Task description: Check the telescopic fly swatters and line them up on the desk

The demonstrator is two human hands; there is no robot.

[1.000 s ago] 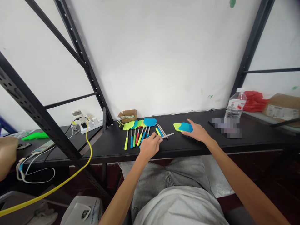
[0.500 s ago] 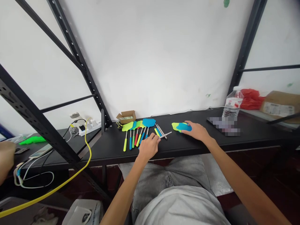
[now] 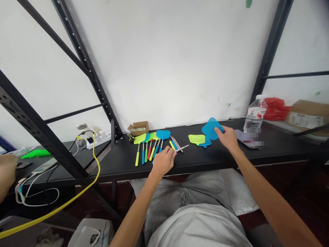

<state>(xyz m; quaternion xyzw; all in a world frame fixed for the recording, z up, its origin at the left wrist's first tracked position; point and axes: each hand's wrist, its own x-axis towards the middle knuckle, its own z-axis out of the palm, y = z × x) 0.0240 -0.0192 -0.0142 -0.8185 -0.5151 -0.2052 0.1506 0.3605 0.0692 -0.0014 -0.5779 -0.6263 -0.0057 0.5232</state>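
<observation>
In my right hand (image 3: 229,138) I pinch the edge of a blue fly swatter head (image 3: 212,127), raised over the black table. Just below it, a yellow-green swatter head (image 3: 196,139) overlaps another blue swatter head (image 3: 206,142) on the tabletop. My left hand (image 3: 163,160) is closed around a thin metal swatter rod (image 3: 182,148) that points right; its grip end is hidden by my fingers. Behind that hand lie loose rods with coloured handles (image 3: 173,144). Left of them, several whole fly swatters (image 3: 149,153) rest in a row, their handles towards me.
A small open cardboard box (image 3: 138,128) stands behind the swatters. A phone (image 3: 246,140) and a water bottle (image 3: 255,113) are at the right. Black shelf posts (image 3: 87,65) frame the table (image 3: 115,167). A yellow cable (image 3: 96,157) hangs at left, near another person's hand (image 3: 6,175).
My right hand has lifted a blue swatter head off the small pile, up and to the right. The heads beneath it now show. My left hand and its rod have hardly moved.
</observation>
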